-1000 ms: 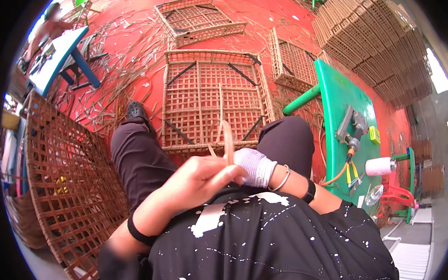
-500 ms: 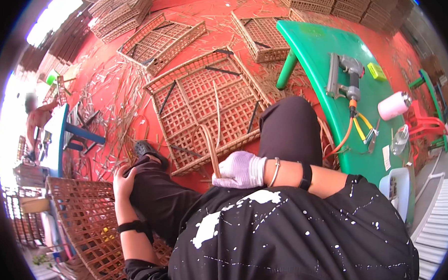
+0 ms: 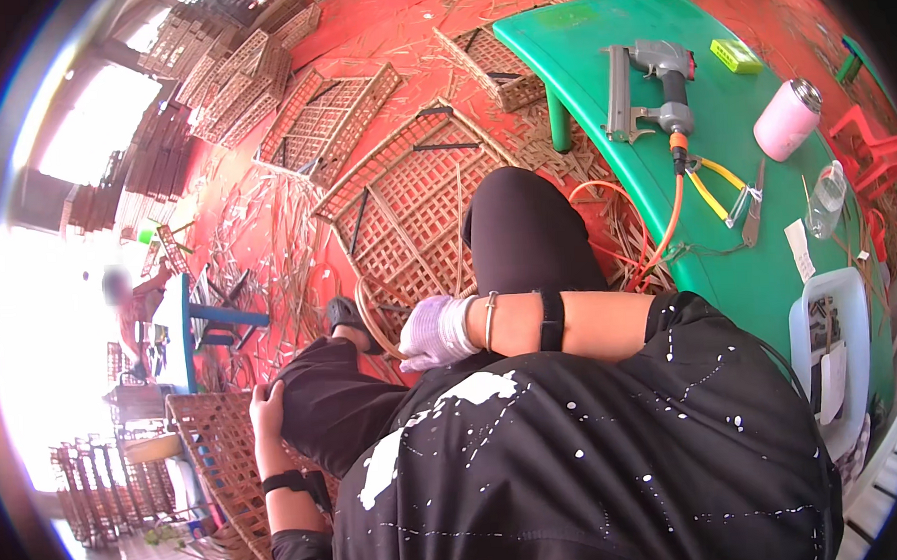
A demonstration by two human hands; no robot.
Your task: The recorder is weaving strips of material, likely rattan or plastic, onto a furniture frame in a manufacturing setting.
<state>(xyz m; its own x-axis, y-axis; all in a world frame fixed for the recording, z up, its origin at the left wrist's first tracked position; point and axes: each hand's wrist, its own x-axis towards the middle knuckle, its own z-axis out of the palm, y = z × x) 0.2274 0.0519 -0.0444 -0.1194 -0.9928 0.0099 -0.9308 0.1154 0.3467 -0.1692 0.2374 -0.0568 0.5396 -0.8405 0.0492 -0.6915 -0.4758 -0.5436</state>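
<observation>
My right hand (image 3: 437, 333), in a pale lilac knit glove, is closed on a bent rattan strip (image 3: 366, 322) in front of my lap. The strip curves up over the near corner of a large woven rattan tray (image 3: 406, 222) on the floor. This tray has an open lattice base, a raised rim and dark braces at its corners; my raised knee covers its right side. My bare left hand (image 3: 266, 412) rests against my trouser leg at the left knee, fingers laid on the cloth, holding nothing that I can see.
At right, a green table (image 3: 598, 33) bears a nail gun (image 3: 660, 86) with an orange hose, pliers (image 3: 715, 183), a pink flask (image 3: 788, 120) and a pale blue bin (image 3: 830, 353). Another woven panel (image 3: 215, 440) leans at left. Rattan scraps litter the red floor; a person (image 3: 134, 304) is far left.
My view has swung right and my torso has turned. My right hand has come leftward and lower with the strip, which now bends over to the left. My left hand remains at the knee.
</observation>
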